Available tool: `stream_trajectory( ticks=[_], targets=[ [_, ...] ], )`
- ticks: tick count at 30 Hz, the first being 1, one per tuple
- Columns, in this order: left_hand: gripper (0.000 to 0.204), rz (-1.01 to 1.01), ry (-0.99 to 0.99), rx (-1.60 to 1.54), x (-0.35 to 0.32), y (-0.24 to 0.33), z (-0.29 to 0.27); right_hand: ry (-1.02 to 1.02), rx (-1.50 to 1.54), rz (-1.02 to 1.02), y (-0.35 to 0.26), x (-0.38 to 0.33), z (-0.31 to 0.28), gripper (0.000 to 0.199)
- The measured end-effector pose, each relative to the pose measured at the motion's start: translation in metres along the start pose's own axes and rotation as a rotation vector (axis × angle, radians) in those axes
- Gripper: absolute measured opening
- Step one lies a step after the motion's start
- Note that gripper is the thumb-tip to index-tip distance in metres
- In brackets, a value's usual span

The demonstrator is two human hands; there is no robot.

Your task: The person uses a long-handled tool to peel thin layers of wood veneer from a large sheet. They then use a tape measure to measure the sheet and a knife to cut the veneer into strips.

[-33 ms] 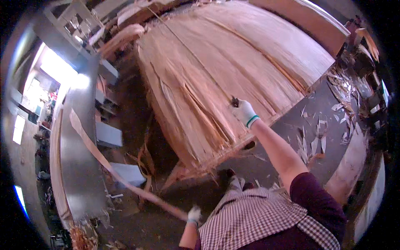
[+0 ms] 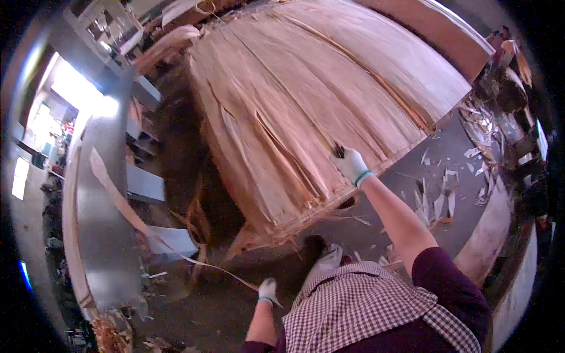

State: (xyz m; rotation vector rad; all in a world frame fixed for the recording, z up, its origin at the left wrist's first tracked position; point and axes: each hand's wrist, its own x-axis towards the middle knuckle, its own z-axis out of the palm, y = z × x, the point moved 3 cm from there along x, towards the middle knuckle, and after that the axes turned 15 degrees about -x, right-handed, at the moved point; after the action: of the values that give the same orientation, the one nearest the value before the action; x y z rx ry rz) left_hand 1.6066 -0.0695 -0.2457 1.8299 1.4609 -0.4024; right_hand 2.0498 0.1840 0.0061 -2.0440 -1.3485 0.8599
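My left hand (image 2: 268,289), in a white glove, is closed on one end of a long, thin strip of wood veneer (image 2: 128,210). The strip rises to the left, past a metal-topped bench, and its far end curls in the air. Over the big stack of veneer sheets (image 2: 329,82), my right hand (image 2: 353,165) reaches out in a white glove with dark fingertips. Its fingers are closed at the end of a narrow strip (image 2: 276,80) that runs back across the stack. The top sheets are wrinkled, with splits and raised folds along them.
On the left stands a long metal-topped bench (image 2: 105,217) with pale blocks (image 2: 170,244) beside it. Veneer scraps (image 2: 438,197) litter the floor at right, near a large curved sheet (image 2: 485,235). Ragged veneer edges stick out at the stack's near corner.
The veneer strip in my left hand has twisted to show its thin edge near the glove. My left hand has shifted slightly up and left; my right hand slightly right and nearer.
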Motion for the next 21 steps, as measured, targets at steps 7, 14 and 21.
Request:
stream_trajectory(
  ticks=[7,14,21],
  targets=[
    [0.032,-0.386,0.430,-1.231,0.134,0.020,-0.036,-0.210,-0.362,0.201,0.162,-0.040,0.035,0.034],
    [0.034,-0.249,0.463,-1.489,0.228,0.067,-0.051,-0.202,-0.310,0.328,0.245,-0.077,0.089,0.028],
    [0.061,-0.443,0.586,-1.107,0.295,0.101,-0.076,-0.246,-0.169,0.367,0.263,-0.058,0.102,0.023]
  ],
)
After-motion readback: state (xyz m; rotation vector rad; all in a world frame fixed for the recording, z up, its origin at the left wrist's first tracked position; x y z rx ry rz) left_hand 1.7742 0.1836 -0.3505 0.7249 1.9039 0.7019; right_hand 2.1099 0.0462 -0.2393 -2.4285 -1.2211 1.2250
